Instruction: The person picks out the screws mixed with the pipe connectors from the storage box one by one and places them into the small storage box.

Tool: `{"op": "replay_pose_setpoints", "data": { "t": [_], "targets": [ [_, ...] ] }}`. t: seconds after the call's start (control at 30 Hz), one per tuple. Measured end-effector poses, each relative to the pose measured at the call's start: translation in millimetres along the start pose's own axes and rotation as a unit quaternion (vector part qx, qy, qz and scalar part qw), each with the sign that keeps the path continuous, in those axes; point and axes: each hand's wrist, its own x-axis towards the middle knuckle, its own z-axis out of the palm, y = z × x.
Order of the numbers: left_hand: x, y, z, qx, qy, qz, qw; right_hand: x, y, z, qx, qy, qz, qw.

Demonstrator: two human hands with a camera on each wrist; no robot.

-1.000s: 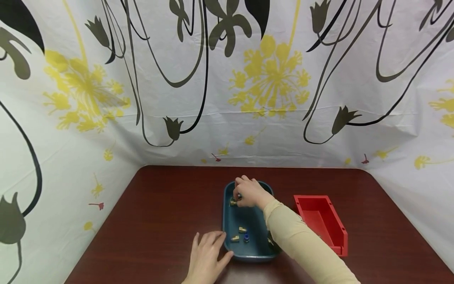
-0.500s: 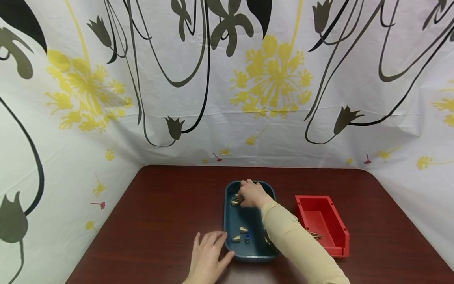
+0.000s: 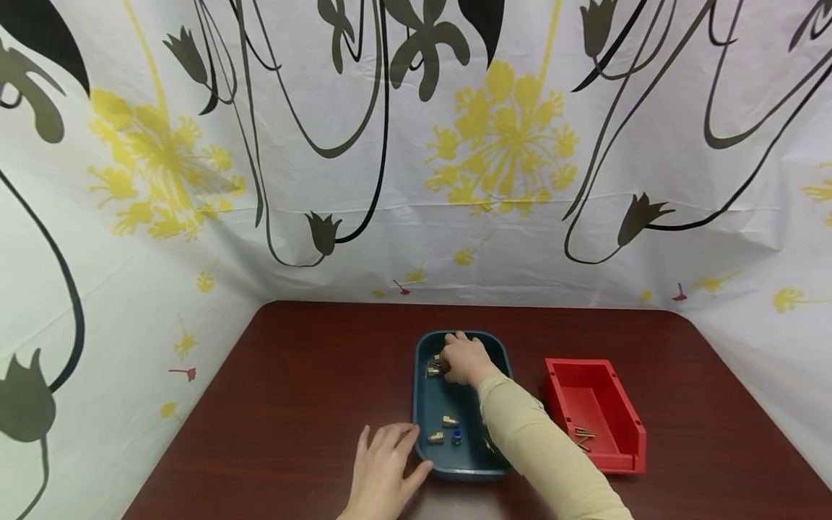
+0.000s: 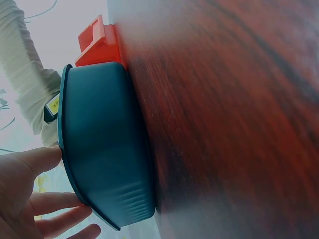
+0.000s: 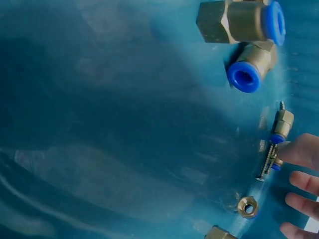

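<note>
My left hand (image 3: 383, 469) rests its fingertips on the near left corner of a dark teal tray (image 3: 448, 397). In the left wrist view its thumb and fingers touch the tray's rim, the fingers fairly straight. My right hand (image 3: 464, 360) reaches into the tray's far end. The right wrist view shows a fingertip right at some thin screws (image 5: 267, 162) lying beside a brass fitting with a blue collar (image 5: 284, 124); the other fingers are spread apart. A hollow brass fitting (image 5: 247, 207) lies near them. Closer in are larger blue-collared brass fittings (image 5: 244, 22).
A red bin (image 3: 627, 419) stands to the right of the tray, with several screws (image 3: 583, 435) in it. More brass fittings (image 3: 436, 438) and a blue-collared fitting (image 3: 456, 436) lie at the tray's near end. Patterned cloth (image 3: 390, 180) hangs behind the brown table (image 3: 312, 375).
My right hand has shifted slightly right and lower at the tray's far end, uncovering fittings there. The right forearm has moved left, exposing screws in the red bin. My left hand stays at the rim.
</note>
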Motion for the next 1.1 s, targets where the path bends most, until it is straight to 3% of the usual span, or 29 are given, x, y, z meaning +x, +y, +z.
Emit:
{"op": "replay_pose_setpoints", "data": {
  "t": [0.5, 1.1],
  "targets": [
    [0.4, 1.5, -1.6, -0.005, -0.011, -0.005, 0.9999, 0.5, -1, 10, -0.018, 0.029, 0.007, 0.9994],
    [0.7, 0.7, 0.3, -0.002, -0.003, -0.003, 1.0000, 3.4, 0, 15, -0.081, 0.018, 0.028, 0.9961]
  ]
}}
